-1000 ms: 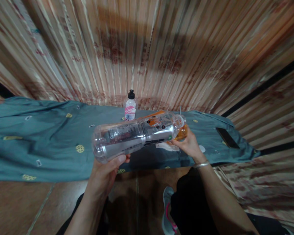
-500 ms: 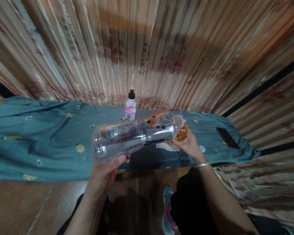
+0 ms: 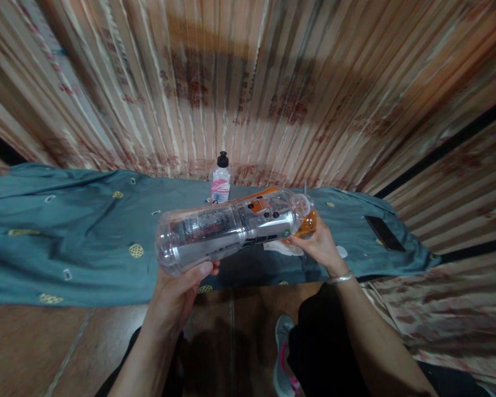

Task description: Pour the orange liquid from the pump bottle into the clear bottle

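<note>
A large clear plastic bottle (image 3: 227, 231) with a silver and orange label lies almost level above the table, its base at the left and its uncapped-looking neck at the right. My left hand (image 3: 186, 286) is wrapped around the bottle near its base, thumb on the near side. By the neck, my right hand (image 3: 320, 242) has its fingers closed on a rounded amber see-through container (image 3: 308, 223). The bottle partly covers that container, so its kind is unclear, and I cannot tell whether the two touch. A thin pale stick (image 3: 305, 186) rises behind the neck.
On the teal patterned cloth (image 3: 86, 220) stands a small clear squeeze bottle (image 3: 220, 184) with a black cap. A white tissue-like piece (image 3: 283, 247) lies under the hands. Further right are a white disc (image 3: 341, 252) and a dark phone (image 3: 384, 232). Pleated curtains (image 3: 248, 99) hang behind.
</note>
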Available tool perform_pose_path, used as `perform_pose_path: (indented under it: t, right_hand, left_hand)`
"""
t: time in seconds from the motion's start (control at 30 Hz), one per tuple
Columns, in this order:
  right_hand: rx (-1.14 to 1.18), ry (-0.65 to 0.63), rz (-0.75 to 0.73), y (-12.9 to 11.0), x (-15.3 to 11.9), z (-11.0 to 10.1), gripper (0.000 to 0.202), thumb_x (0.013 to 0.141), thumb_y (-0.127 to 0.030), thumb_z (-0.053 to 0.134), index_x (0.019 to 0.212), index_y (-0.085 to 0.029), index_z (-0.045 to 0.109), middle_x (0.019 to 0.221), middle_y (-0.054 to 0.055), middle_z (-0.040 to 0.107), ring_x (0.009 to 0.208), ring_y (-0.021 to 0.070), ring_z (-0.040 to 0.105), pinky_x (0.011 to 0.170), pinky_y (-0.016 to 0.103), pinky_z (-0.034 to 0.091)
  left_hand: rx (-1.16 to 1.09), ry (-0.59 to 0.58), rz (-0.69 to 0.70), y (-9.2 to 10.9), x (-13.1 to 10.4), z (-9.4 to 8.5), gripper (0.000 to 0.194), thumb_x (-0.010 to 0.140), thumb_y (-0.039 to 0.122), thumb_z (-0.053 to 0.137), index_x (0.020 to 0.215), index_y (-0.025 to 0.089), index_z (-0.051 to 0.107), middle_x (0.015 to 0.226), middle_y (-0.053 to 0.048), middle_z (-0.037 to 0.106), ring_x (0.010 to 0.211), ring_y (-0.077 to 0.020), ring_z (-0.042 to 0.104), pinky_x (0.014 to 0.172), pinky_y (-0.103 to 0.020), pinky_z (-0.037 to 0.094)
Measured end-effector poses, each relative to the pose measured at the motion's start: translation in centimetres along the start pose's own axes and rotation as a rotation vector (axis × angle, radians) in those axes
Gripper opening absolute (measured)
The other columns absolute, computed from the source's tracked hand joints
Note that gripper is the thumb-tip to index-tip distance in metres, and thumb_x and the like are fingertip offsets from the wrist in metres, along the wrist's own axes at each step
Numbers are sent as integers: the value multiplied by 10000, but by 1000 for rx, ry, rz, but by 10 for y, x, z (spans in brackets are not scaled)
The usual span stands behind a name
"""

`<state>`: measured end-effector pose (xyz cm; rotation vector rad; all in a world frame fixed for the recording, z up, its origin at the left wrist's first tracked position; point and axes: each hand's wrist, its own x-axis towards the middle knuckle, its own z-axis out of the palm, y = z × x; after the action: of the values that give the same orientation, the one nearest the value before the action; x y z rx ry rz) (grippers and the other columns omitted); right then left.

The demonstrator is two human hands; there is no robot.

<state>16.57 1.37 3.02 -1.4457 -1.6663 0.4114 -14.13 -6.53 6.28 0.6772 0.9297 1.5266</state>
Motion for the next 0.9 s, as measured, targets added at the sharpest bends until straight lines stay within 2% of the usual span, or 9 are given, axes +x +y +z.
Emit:
perform_pose_path:
  t: [0.1, 0.2, 0.4, 0.5, 0.63, 0.9]
  right_hand:
    - [-17, 9, -7, 0, 0, 0, 795, 636, -492, 900, 1315, -235, 576, 1267, 126, 766, 1130, 361, 750, 1014, 538, 590]
    - [-14, 0, 20, -2, -1, 0, 798, 648, -515, 887, 1320, -226, 568, 1243, 129, 773, 1085, 362, 765, 988, 534, 600]
    - [-21, -17, 36, -3, -1, -1, 767, 642, -519, 894, 1280, -224, 587, 1203, 128, 781, 1059, 363, 768, 960, 519, 612]
    - [-13, -8, -1, -2, 0, -1, 718, 661, -495, 885, 1262, -226, 599, 1239, 131, 765, 1135, 362, 741, 1021, 523, 588]
    - [-21, 2, -49, -3, 2, -2, 679, 670, -499, 874, 1226, -209, 615, 1347, 171, 707, 1275, 387, 667, 1149, 573, 493]
    - [-48, 9, -50, -5, 1, -1, 673, 689, -522, 853, 1235, -190, 639, 1289, 172, 741, 1160, 384, 726, 1064, 562, 563]
  left_hand:
    - [-12, 15, 1, 1, 0, 1, 368, 504, 240, 972, 821, 169, 799, 749, -49, 792, 646, -182, 726, 581, -244, 609]
    - [-24, 16, -16, 0, -1, 1, 420, 479, 246, 987, 850, 169, 805, 739, -48, 794, 635, -176, 723, 578, -235, 608]
    - [-22, -30, -3, -2, -2, -4, 331, 563, 252, 985, 836, 175, 815, 762, -43, 801, 687, -175, 736, 623, -233, 612]
    - [-30, -38, 2, -3, -1, -6, 334, 560, 260, 991, 836, 177, 824, 756, -41, 803, 672, -173, 738, 615, -232, 617]
    - [-27, -54, 7, -3, 1, -6, 340, 545, 276, 999, 815, 164, 826, 749, -46, 805, 665, -165, 743, 606, -209, 618]
    - [-80, -16, -8, -1, 1, -2, 403, 504, 237, 1007, 850, 175, 811, 747, -23, 807, 629, -159, 743, 575, -208, 621]
